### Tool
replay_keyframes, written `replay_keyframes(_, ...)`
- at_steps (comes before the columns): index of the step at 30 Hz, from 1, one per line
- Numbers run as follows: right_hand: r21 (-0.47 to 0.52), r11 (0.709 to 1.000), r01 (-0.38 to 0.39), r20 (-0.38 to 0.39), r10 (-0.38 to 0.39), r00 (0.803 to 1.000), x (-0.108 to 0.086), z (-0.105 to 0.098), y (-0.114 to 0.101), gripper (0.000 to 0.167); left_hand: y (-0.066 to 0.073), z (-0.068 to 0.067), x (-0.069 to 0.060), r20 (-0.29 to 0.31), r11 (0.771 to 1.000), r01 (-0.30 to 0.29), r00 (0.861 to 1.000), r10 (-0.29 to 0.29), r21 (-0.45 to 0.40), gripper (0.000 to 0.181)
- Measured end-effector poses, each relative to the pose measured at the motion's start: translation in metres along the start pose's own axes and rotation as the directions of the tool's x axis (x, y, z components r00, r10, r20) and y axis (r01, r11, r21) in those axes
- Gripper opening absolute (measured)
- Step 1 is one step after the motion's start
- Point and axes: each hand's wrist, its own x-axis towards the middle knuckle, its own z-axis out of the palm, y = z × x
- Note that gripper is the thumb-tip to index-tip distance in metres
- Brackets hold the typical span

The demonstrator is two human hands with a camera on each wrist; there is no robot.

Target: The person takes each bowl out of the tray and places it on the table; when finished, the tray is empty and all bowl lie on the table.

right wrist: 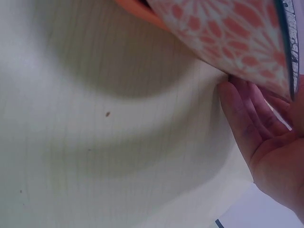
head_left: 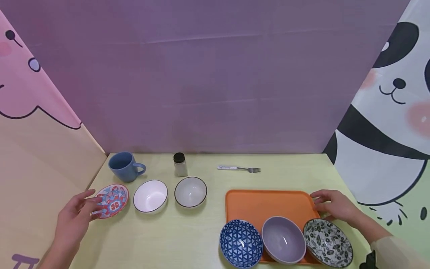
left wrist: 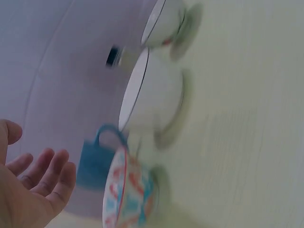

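Note:
At the left, a red-and-blue patterned bowl [head_left: 114,201] stands on the table. My left hand [head_left: 75,216] is beside its left side, and the left wrist view shows loosely bent fingers apart from the bowl. An orange tray [head_left: 265,201] lies at the right. Along its near side are a blue triangle-patterned bowl [head_left: 241,243], a lilac bowl [head_left: 283,239] and a black-and-white floral bowl [head_left: 327,243]. By the tray's right edge is my right hand [head_left: 336,205], just beyond the floral bowl. Whether its fingertips touch tray or bowl I cannot tell; nothing is gripped.
Behind the patterned bowl stands a blue mug [head_left: 124,167]. Two white bowls, one dark-rimmed [head_left: 190,192] and one further left [head_left: 150,196], sit toward the middle. A black-capped jar [head_left: 180,165] and a fork [head_left: 238,169] are farther back, before a purple wall [head_left: 215,93].

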Motion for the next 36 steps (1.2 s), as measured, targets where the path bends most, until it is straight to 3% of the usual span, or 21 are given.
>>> replay_keyframes(3,0.01,1.0,0.005,0.007,-0.006,1.0,-0.001,-0.002,-0.001,0.047,0.002,0.021,-0.007,0.071,0.998,-0.046,0.997,0.043,0.042,0.024)
replay_keyframes(6,0.026,1.0,-0.003,0.015,0.002,1.0,-0.001,-0.002,-0.001,0.048,0.002,0.045,-0.015,0.144,0.984,-0.065,0.989,0.041,0.165,0.028)
replay_keyframes(9,0.066,0.997,-0.026,0.025,0.025,0.999,0.0,-0.002,0.001,0.049,0.001,0.067,-0.023,0.219,0.971,-0.053,0.976,0.0,0.234,0.035)
replay_keyframes(12,0.101,0.993,-0.066,0.033,0.063,0.997,0.001,-0.001,0.004,0.049,-0.002,0.088,-0.03,0.287,0.978,0.008,0.955,-0.069,0.21,0.038)
replay_keyframes(14,0.108,0.991,-0.083,0.038,0.08,0.996,0.001,0.0,0.006,0.05,-0.005,0.101,-0.035,0.348,0.981,0.051,0.93,-0.115,0.187,0.041)
replay_keyframes(16,0.114,0.989,-0.094,0.035,0.09,0.995,0.001,0.001,0.008,0.05,-0.01,0.113,-0.04,0.415,0.98,0.094,0.895,-0.16,0.175,0.044)
replay_keyframes(21,0.124,0.988,-0.089,0.026,0.086,0.996,0.0,0.003,0.01,0.049,-0.027,0.138,-0.052,0.58,0.973,0.182,0.782,-0.229,0.139,0.054)
replay_keyframes(24,0.128,0.988,-0.087,0.022,0.085,0.996,-0.001,0.005,0.01,0.049,-0.037,0.151,-0.058,0.632,0.967,0.225,0.734,-0.249,0.12,0.056)
replay_keyframes(31,0.139,0.987,-0.08,0.017,0.078,0.997,-0.001,0.004,0.011,0.05,-0.049,0.179,-0.069,0.67,0.948,0.307,0.686,-0.284,0.088,0.056)
replay_keyframes(36,0.128,0.989,-0.067,0.025,0.065,0.998,0.001,0.001,0.01,0.05,-0.05,0.195,-0.075,0.684,0.934,0.35,0.663,-0.304,0.075,0.056)
